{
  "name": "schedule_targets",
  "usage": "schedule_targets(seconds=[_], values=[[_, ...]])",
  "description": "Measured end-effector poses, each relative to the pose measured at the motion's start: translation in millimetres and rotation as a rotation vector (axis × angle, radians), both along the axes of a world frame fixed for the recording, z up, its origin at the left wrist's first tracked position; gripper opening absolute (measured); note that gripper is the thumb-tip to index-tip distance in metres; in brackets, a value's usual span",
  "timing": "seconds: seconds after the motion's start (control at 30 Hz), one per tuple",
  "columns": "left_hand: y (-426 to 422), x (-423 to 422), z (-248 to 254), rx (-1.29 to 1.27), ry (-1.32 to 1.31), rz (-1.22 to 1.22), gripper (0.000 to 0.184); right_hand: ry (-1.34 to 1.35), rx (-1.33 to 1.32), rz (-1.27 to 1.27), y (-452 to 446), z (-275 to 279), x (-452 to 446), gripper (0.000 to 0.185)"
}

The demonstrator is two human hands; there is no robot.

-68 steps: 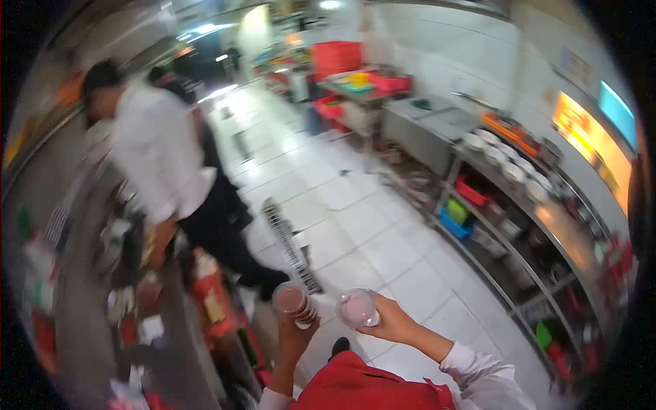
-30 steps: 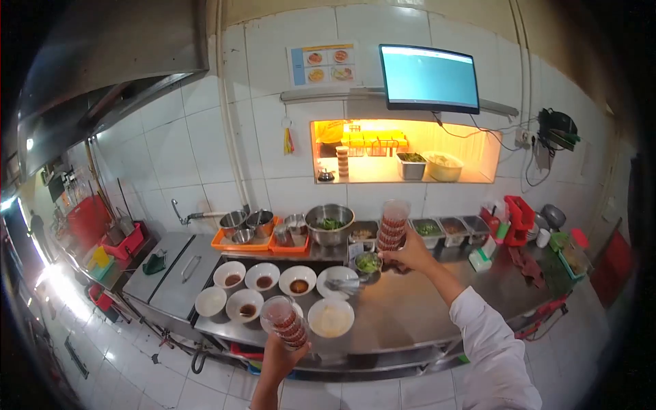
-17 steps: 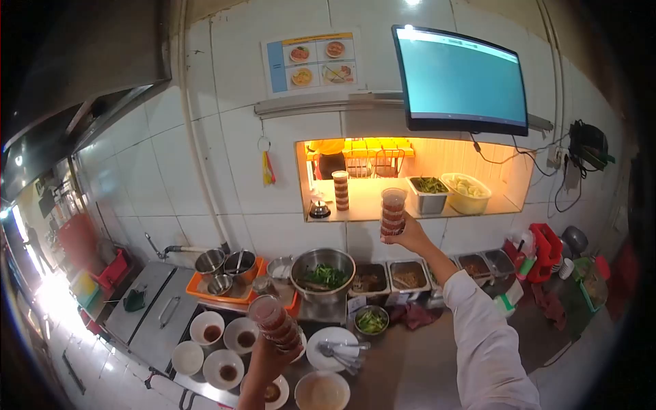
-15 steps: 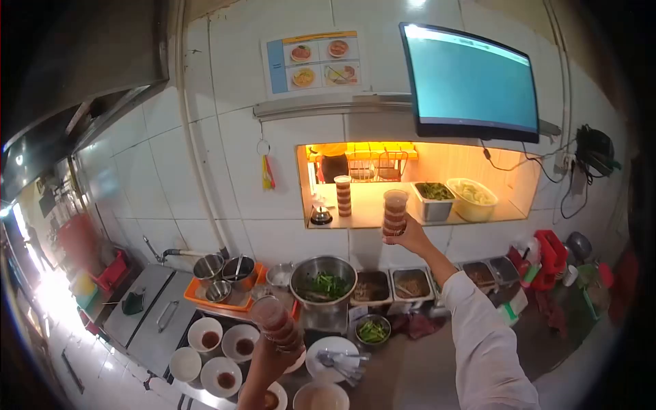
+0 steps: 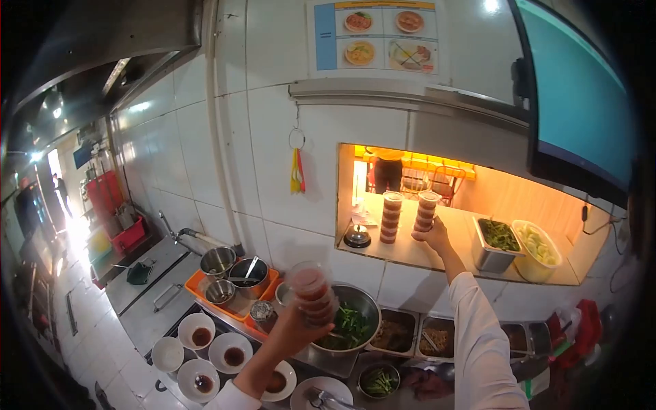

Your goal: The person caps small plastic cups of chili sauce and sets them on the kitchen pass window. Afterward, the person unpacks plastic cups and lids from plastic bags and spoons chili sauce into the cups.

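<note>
Holding cup stacks (image 5: 311, 283), left fingers (image 5: 317, 333) low, right fingers (image 5: 421, 236) likewise.

no lettering clear enough to read
the wall poster (image 5: 376, 38) bears small print on its yellow header and blue side panel, too blurred to make out; the monitor (image 5: 577, 102) shows nothing legible.

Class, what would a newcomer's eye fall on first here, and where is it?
Probably the glowing serving hatch, right of centre, where the right hand holds a stack of tubs beside a standing stack. Closer, below centre, the left hand holds another stack. The screen at upper right also stands out.
</note>
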State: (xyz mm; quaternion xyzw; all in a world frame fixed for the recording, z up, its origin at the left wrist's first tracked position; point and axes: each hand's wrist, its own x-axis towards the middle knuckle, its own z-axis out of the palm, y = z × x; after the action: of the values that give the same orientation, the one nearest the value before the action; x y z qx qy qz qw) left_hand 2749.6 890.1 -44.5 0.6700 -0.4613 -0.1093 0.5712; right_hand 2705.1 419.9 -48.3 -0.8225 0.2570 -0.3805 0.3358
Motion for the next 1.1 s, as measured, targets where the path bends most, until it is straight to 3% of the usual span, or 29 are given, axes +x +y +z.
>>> schedule_targets(seconds=[0.17,0.23,0.37,0.4,0.5,0.57,0.67,0.83,1.1], values=[[-52,11,1,0.005,-0.086,0.050,0.049,-0.035,-0.101,-0.011,-14,-19,36,0.067],[-69,13,13,0.083,-0.097,0.060,0.059,-0.236,0.293,0.231,-6,-22,46,0.059],[-118,45,-10,-0.031,-0.193,-0.035,0.073,-0.223,0.333,0.272,7,-17,57,0.057],[-127,47,-9,-0.038,-0.133,-0.055,0.075,-0.189,0.290,0.267,2,-20,59,0.059],[-156,52,-7,-0.068,-0.084,-0.071,0.078,-0.090,0.093,0.224,-30,-43,66,0.091],[-175,56,-7,-0.140,-0.118,-0.056,0.080,-0.108,0.197,0.258,-32,-47,56,0.109],[-209,69,-12,-0.261,-0.127,-0.109,0.078,-0.104,0.226,0.271,-12,-30,26,0.115],[-248,68,-5,-0.105,-0.185,0.135,0.058,-0.054,0.170,0.261,-2,-32,-11,0.109],[-281,67,-32,-0.072,-0.259,0.295,0.060,-0.108,0.160,0.241,10,-36,-39,0.099]])
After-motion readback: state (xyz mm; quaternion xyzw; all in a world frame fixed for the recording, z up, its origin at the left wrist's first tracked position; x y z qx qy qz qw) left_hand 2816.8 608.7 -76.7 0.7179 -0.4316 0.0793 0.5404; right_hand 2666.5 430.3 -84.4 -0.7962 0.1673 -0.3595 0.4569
